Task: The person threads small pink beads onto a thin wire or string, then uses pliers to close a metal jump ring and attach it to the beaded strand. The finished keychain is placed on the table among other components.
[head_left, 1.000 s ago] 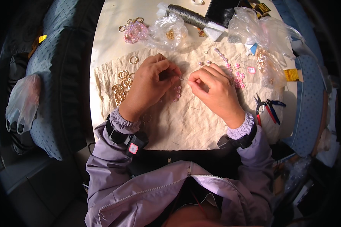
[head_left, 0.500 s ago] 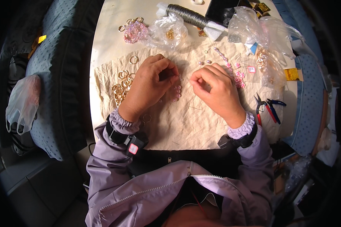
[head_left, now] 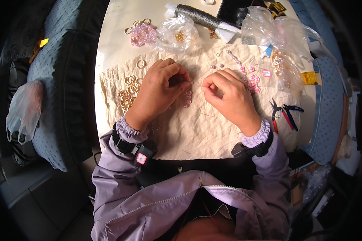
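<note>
Slightly wider apart at the fingertips than a second ago, the left hand (head_left: 159, 86) and the right hand (head_left: 231, 96) now show a thin, pale strand (head_left: 195, 84) between them. Both hands pinch, thumb against fingers, each apparently gripping one end of it, above the crumpled beige cloth (head_left: 213, 136). Round, pink, glossy beads (head_left: 187, 99) lie just beside the left fingers, partly hidden. At the far side, an open, clear plastic bag (head_left: 191, 28) holds small gold-coloured pieces (head_left: 179, 37); a larger crumpled, clear plastic bag (head_left: 258, 24) lies toward the right, its contents hard to make out. Another clear plastic pouch (head_left: 290, 83) near the right edge holds gold-coloured rings. Shiny, loose gold rings (head_left: 127, 96) are heaped left of the left hand. From the hands, the cloth runs toward the near edge of the cream-coloured counter (head_left: 112, 50), crossed only by a few fine wire bits (head_left: 206, 115). Rightward, metal hand tools with red and dark blue handles (head_left: 288, 119) border that stretch, close to the counter's right edge.
</note>
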`<state>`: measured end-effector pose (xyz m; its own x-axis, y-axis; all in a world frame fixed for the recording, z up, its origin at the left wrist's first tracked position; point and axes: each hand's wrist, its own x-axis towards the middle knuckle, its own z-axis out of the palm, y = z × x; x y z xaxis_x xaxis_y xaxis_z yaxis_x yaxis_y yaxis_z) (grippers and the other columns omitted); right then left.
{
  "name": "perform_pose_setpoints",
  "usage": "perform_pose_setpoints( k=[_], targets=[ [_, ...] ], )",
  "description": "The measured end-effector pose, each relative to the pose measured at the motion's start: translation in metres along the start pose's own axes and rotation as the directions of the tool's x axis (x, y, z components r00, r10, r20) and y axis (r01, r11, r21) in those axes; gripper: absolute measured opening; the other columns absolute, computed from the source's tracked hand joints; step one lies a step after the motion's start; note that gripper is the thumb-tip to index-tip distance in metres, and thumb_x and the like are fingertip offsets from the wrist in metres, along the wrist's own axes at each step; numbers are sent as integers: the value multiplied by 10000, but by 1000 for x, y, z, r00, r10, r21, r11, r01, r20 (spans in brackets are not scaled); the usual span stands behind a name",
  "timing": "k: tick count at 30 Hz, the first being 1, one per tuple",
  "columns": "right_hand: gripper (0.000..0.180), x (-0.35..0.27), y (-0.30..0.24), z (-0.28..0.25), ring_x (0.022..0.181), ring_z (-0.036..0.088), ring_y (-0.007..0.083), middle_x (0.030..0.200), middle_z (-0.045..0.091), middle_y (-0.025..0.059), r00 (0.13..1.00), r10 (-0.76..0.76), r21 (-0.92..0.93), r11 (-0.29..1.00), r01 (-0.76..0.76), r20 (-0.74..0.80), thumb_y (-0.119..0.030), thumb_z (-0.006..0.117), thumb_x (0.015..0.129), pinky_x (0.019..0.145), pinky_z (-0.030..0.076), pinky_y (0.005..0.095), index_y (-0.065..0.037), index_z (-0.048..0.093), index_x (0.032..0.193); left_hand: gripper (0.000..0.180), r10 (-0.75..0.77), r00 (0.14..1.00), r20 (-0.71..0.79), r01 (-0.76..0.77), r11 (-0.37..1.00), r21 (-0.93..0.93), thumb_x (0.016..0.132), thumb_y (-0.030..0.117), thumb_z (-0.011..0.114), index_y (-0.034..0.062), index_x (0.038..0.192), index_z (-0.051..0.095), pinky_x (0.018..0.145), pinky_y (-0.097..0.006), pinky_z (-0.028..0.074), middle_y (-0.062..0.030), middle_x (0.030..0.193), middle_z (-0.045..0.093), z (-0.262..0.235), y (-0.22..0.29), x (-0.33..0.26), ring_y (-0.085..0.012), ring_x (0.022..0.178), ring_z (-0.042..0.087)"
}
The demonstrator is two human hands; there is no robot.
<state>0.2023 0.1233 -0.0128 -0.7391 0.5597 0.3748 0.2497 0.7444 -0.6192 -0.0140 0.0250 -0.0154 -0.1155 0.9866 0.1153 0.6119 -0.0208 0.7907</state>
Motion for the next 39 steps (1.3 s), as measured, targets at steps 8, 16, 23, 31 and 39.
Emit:
perform_pose_setpoints(
  k=[8,16,23,31,39],
  targets=[
    [151,0,0,0,812,644,253,844,653,48,1000,15,0,1000,-15,-3,-7,788,878,771,524,398,-63,651,904,183,28,999,-45,-28,999,-15,828,44,865,47,964,742,832,-392,535,-83,931,668,2,0,2,-286,921,654],
    [150,0,0,1,814,642,254,845,650,48,1000,5,6,1000,-5,-2,-7,789,880,770,522,400,-60,650,905,204,0,1000,-10,0,1000,9,873,16,879,26,1025,744,815,-316,556,-70,993,656,0,3,1,-203,913,662],
    [148,0,1,3,808,646,251,841,652,48,1000,30,4,1000,-30,-11,-13,790,883,771,520,400,-60,654,914,151,-5,1000,-25,5,1000,9,941,-30,786,12,1070,722,843,-315,566,-85,1033,660,0,0,0,-196,942,679],
    [145,0,2,2,795,648,248,835,653,47,998,55,-1,998,-55,-2,-14,790,880,763,519,396,-62,656,909,216,-43,999,-10,42,996,-78,969,-61,745,-12,1172,687,935,-297,585,-87,1115,654,1,-4,-2,-179,1022,701],
    [146,1,0,1,793,649,248,834,651,49,999,37,32,999,-37,3,-12,788,879,758,521,400,-59,653,902,226,21,993,-116,-34,994,-106,837,63,867,50,1009,720,824,-410,534,-97,896,697,7,-3,3,-306,878,667]
  ],
)
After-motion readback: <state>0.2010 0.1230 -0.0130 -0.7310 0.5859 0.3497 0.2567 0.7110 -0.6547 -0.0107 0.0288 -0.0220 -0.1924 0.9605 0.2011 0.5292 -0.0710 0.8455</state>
